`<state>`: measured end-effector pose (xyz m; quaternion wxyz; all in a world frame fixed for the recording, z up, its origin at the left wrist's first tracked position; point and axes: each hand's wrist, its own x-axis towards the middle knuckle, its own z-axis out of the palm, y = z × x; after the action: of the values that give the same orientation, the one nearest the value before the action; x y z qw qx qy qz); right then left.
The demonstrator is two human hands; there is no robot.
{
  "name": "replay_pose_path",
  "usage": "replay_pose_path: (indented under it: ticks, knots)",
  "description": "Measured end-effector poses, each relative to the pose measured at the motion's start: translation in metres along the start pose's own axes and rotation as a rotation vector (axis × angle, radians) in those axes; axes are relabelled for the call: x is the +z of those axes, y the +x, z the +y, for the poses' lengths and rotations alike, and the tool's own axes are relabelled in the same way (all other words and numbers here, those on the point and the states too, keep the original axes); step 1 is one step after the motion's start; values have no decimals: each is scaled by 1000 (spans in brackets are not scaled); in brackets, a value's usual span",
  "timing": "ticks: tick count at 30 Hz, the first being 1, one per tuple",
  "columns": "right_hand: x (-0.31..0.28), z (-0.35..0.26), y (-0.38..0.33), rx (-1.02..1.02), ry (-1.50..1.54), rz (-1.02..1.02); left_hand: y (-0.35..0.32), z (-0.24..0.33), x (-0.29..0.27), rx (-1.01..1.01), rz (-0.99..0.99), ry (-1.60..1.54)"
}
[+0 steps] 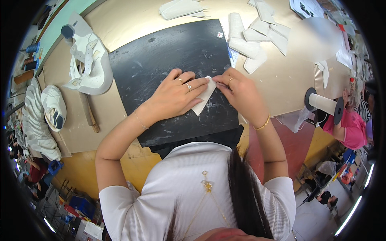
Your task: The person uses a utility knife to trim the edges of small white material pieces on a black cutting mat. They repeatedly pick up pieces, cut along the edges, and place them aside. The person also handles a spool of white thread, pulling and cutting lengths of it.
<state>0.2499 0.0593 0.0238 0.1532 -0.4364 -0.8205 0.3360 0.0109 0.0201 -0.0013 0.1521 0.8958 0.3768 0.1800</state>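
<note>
A small, pale, flat shoe piece (206, 99) with a pointed near end lies over the black board (169, 52) in front of me. Across its left side, my left hand (177, 94) has its fingers laid, with the thumb near its lower edge, gripping it. My right hand (239, 90) is closed in a pinch at the piece's upper right edge. Its fingertips hide most of the spot where they meet the piece.
Loose pale pieces (259, 36) lie beyond the board at right, with another stack (181, 9) at the far edge. White shoe uppers (90, 64) and a wooden-handled tool (89, 114) are at left. A thread spool (323, 104) stands right. Other people work nearby.
</note>
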Motion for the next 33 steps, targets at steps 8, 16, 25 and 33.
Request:
replay_pose_path:
  ticks: [8,16,25,33]
  knots:
    - [16,9,-29,-98,-183,83,4,3,4,16,-7,-22]
    - [27,12,-34,-125,-185,181,9,2,2,77,-29,21]
    - [32,13,-28,-150,-199,234,3,-4,6,91,-11,96]
    - [35,12,-17,-184,-204,215,-5,-5,5,21,15,165]
